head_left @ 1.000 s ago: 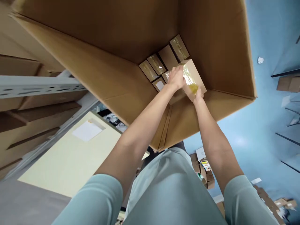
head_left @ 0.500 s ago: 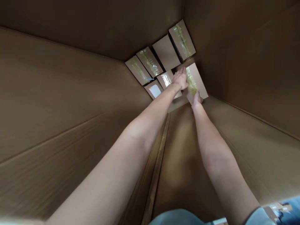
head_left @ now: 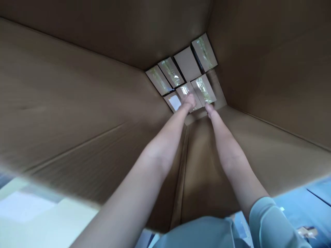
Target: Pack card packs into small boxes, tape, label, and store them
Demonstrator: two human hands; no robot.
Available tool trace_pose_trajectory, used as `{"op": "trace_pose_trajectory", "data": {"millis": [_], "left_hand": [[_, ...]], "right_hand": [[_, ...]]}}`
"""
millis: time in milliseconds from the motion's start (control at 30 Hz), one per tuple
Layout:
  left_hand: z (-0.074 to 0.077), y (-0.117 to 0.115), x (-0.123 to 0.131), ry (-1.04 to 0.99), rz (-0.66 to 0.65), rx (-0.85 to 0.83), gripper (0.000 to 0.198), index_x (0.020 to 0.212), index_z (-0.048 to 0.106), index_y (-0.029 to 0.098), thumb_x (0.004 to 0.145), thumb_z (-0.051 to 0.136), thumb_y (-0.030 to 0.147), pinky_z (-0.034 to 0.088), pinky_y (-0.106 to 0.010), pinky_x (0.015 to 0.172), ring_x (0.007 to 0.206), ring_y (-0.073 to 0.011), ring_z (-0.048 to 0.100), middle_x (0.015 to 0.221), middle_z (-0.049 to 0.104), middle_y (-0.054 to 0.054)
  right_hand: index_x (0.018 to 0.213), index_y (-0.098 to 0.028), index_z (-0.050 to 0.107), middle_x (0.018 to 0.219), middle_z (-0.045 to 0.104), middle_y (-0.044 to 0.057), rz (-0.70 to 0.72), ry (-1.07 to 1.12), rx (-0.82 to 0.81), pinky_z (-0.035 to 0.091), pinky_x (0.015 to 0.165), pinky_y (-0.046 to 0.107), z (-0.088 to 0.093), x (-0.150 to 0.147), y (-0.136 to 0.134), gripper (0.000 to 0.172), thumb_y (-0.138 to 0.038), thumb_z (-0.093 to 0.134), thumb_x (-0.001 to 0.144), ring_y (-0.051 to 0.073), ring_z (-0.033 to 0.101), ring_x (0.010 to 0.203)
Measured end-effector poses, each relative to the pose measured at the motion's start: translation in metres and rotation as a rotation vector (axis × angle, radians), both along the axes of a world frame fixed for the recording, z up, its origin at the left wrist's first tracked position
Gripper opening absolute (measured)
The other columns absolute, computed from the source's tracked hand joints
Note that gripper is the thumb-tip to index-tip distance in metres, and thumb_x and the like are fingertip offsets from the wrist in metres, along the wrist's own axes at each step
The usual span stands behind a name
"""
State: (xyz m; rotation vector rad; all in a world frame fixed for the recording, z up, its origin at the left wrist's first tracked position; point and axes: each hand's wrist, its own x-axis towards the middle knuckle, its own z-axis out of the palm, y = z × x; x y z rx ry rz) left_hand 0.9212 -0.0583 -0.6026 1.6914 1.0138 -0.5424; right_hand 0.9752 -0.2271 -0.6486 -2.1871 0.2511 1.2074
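Observation:
Deep inside a large cardboard carton, several small brown boxes lie in two rows on its floor. My left hand is over the middle box of the near row, its fingers curled in, with nothing seen in them. Beside it is a small box with shiny clear tape. My right hand is at that box's near edge, thumb side up. Its other fingers are hidden, and I cannot tell whether it grips the box. A box with a white label is left of my left hand.
Behind stand a plain box and a taped box, with two more taped boxes to their left. A strip of bare carton floor shows on the right. Tall carton walls rise around both arms. Blue material lies outside, lower right.
The taped box has moved left, up against the middle box of the near row. My left hand has come off its left side and drawn nearer; the right hand has followed leftward.

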Motion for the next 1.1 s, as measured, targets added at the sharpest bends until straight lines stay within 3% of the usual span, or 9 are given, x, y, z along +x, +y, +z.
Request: {"op": "trace_pose_trajectory", "data": {"millis": [100, 167, 267, 400, 500, 633, 733, 900, 1100], "left_hand": [[0.095, -0.032, -0.025, 0.218, -0.061, -0.049, 0.060, 0.159, 0.069, 0.006, 0.099, 0.073, 0.013, 0.050, -0.060, 0.137, 0.165, -0.0478, 0.059, 0.169, 0.066, -0.030], [0.164, -0.051, -0.043, 0.191, -0.061, -0.073, 0.055, 0.157, 0.070, 0.006, 0.103, 0.070, 0.014, 0.056, -0.059, 0.131, 0.155, -0.0458, 0.070, 0.160, 0.073, -0.030], [0.267, -0.069, -0.085, 0.038, -0.045, -0.056, 0.053, 0.160, 0.072, 0.015, 0.108, 0.062, 0.011, 0.056, -0.048, 0.133, 0.154, -0.0358, 0.072, 0.161, 0.076, -0.020], [0.389, -0.076, -0.190, -0.404, 0.110, -0.076, 0.049, 0.157, 0.072, 0.017, 0.110, 0.061, 0.015, 0.061, -0.047, 0.129, 0.141, -0.0307, 0.080, 0.163, 0.075, -0.018], [0.457, -0.075, -0.300, -0.655, 0.238, -0.096, 0.037, 0.143, 0.078, 0.020, 0.110, 0.062, 0.025, 0.064, -0.046, 0.125, 0.132, -0.0272, 0.084, 0.148, 0.084, -0.015], [0.518, -0.079, -0.463, -0.787, 0.468, 0.069, 0.027, 0.122, 0.083, 0.026, 0.105, 0.072, 0.043, 0.068, -0.050, 0.119, 0.122, -0.0283, 0.087, 0.132, 0.089, -0.010], [0.547, -0.094, -0.579, -0.816, 0.660, 0.197, 0.024, 0.113, 0.085, 0.030, 0.101, 0.076, 0.049, 0.068, -0.055, 0.119, 0.117, -0.0303, 0.088, 0.124, 0.090, -0.009], [0.582, -0.137, -0.734, -0.860, 1.019, 0.354, 0.022, 0.099, 0.082, 0.030, 0.096, 0.083, 0.052, 0.071, -0.056, 0.113, 0.118, -0.0323, 0.088, 0.121, 0.090, -0.010], [0.624, -0.181, -0.857, -0.890, 1.388, 0.564, 0.028, 0.096, 0.075, 0.028, 0.097, 0.084, 0.056, 0.070, -0.054, 0.113, 0.121, -0.0318, 0.086, 0.121, 0.089, -0.012]], "right_hand": [[0.105, -0.011, 0.086, 0.119, 0.089, 0.020, 0.037, 0.060, -0.055, 0.060, 0.123, 0.045, 0.078, -0.013, 0.007, 0.022, -0.019, 0.066, 0.103, 0.034, 0.080, 0.134], [0.093, -0.014, 0.084, 0.109, 0.090, 0.019, 0.066, 0.065, -0.035, 0.060, 0.122, 0.046, 0.138, -0.026, 0.011, 0.018, -0.018, 0.068, 0.099, 0.035, 0.082, 0.128], [0.090, -0.017, 0.082, 0.101, 0.091, 0.013, 0.098, 0.031, 0.054, 0.064, 0.117, 0.045, 0.236, -0.053, 0.016, 0.017, -0.018, 0.066, 0.096, 0.031, 0.085, 0.118], [0.106, -0.018, 0.082, 0.115, 0.092, 0.014, 0.149, -0.093, 0.236, 0.064, 0.118, 0.044, 0.370, -0.111, 0.015, 0.022, -0.030, 0.064, 0.101, 0.028, 0.085, 0.119], [0.125, -0.019, 0.080, 0.132, 0.089, 0.017, 0.168, -0.190, 0.482, 0.061, 0.125, 0.050, 0.467, -0.177, 0.001, 0.044, -0.055, 0.070, 0.102, 0.030, 0.085, 0.127], [0.132, -0.023, 0.080, 0.139, 0.088, 0.018, 0.235, -0.282, 0.737, 0.057, 0.131, 0.058, 0.575, -0.300, -0.030, 0.062, -0.074, 0.076, 0.098, 0.034, 0.082, 0.136], [0.131, -0.026, 0.081, 0.141, 0.087, 0.017, 0.272, -0.304, 0.827, 0.059, 0.129, 0.060, 0.630, -0.402, -0.045, 0.058, -0.074, 0.078, 0.098, 0.034, 0.083, 0.136], [0.127, -0.027, 0.082, 0.136, 0.088, 0.017, 0.477, -0.245, 0.924, 0.063, 0.124, 0.062, 0.670, -0.552, -0.027, 0.052, -0.071, 0.080, 0.099, 0.035, 0.085, 0.130], [0.129, -0.029, 0.082, 0.137, 0.088, 0.016, 0.915, -0.102, 1.000, 0.065, 0.120, 0.061, 0.702, -0.691, 0.030, 0.047, -0.068, 0.078, 0.103, 0.034, 0.085, 0.129]]}}
